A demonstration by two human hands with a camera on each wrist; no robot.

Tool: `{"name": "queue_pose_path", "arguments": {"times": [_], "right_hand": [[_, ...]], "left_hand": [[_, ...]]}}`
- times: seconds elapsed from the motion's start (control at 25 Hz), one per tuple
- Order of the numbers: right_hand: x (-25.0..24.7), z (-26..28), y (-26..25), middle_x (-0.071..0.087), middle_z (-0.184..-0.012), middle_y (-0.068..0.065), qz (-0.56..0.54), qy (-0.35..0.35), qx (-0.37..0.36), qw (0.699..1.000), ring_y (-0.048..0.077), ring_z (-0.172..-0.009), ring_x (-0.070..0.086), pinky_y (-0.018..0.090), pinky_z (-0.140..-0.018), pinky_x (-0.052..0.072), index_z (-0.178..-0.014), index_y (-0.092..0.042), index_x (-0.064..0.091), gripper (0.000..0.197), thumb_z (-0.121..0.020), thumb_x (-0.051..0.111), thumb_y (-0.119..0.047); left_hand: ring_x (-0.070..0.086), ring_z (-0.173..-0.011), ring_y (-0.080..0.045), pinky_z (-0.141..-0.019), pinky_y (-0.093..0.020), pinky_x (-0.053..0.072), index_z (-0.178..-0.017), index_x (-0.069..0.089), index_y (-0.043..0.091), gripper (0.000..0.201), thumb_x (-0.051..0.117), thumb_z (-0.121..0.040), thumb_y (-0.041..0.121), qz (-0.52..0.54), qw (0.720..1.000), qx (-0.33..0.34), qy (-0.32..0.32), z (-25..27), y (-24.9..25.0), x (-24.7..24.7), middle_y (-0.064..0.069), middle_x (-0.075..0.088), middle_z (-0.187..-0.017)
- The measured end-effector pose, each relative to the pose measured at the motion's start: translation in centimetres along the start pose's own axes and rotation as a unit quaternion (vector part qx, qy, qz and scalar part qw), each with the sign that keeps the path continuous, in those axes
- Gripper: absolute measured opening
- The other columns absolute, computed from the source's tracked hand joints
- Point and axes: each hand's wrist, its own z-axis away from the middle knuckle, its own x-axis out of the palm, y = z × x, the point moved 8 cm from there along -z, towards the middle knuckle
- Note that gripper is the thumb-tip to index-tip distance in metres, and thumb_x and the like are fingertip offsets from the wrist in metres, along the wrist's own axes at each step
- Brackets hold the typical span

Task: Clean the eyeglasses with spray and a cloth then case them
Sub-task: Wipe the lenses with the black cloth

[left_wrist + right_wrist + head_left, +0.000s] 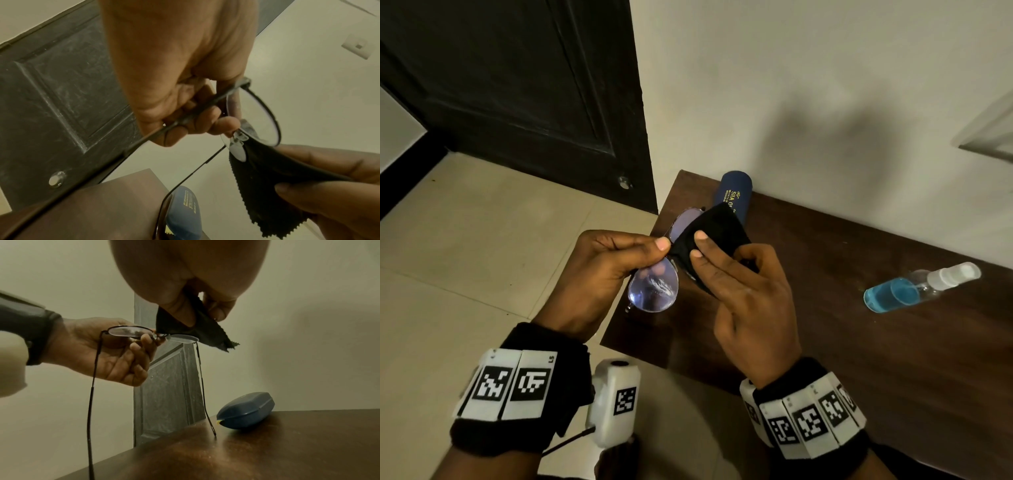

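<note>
My left hand (619, 260) pinches thin-framed eyeglasses (654, 289) at the bridge, above the table's left edge. The near lens shows wet streaks. The temples are unfolded and hang down from the eyeglasses (127, 331) in the right wrist view. My right hand (739, 274) pinches a black cloth (715, 226) folded over the far lens, which hides most of it. The cloth (267, 178) has a zigzag edge. A blue case (734, 192) lies closed at the table's back left corner. A spray bottle (914, 287) with blue liquid lies on its side to the right.
The dark wooden table (859, 342) stands against a pale wall. A dark door (517, 85) and a tiled floor (482, 240) are to the left. The case (244, 410) sits just behind the hanging temple tip.
</note>
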Motion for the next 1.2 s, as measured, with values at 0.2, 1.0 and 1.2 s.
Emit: {"name": "queue_pose_path", "arguments": {"times": [0.2, 1.0, 1.2], "right_hand": [[-0.7, -0.5, 1.7, 0.066, -0.12, 0.0, 0.005, 0.025, 0.066, 0.998, 0.016, -0.088, 0.039, 0.026, -0.064, 0.044, -0.116, -0.009, 0.067, 0.051, -0.076, 0.034, -0.008], [-1.1, -0.9, 1.7, 0.066, -0.121, -0.003, 0.007, 0.029, 0.054, 0.998, 0.019, -0.089, 0.04, 0.029, -0.064, 0.045, -0.115, -0.011, 0.068, 0.048, -0.08, 0.035, -0.007], [-0.6, -0.5, 0.1, 0.065, -0.123, -0.003, -0.005, 0.011, -0.002, 1.0, 0.021, -0.089, 0.044, 0.032, -0.066, 0.046, -0.114, -0.013, 0.069, 0.044, -0.083, 0.039, -0.007]], "left_hand": [[0.066, -0.059, -0.008, -0.067, -0.014, 0.052, -0.074, 0.072, 0.007, 0.016, 0.059, -0.083, 0.006, -0.044, 0.997, 0.045, -0.04, 0.3, 0.7, 0.7, 0.001, 0.069, -0.057], [0.064, -0.056, -0.017, -0.062, -0.016, 0.051, -0.07, 0.071, -0.002, 0.024, 0.062, -0.074, 0.02, -0.041, 0.995, 0.051, -0.069, 0.3, 0.2, 1.6, -0.011, 0.067, -0.059], [0.061, -0.053, -0.012, -0.062, -0.016, 0.048, -0.065, 0.066, -0.009, 0.031, 0.069, -0.078, 0.02, -0.063, 0.992, 0.065, -0.087, 0.4, 0.6, 2.0, -0.013, 0.063, -0.056]]}}
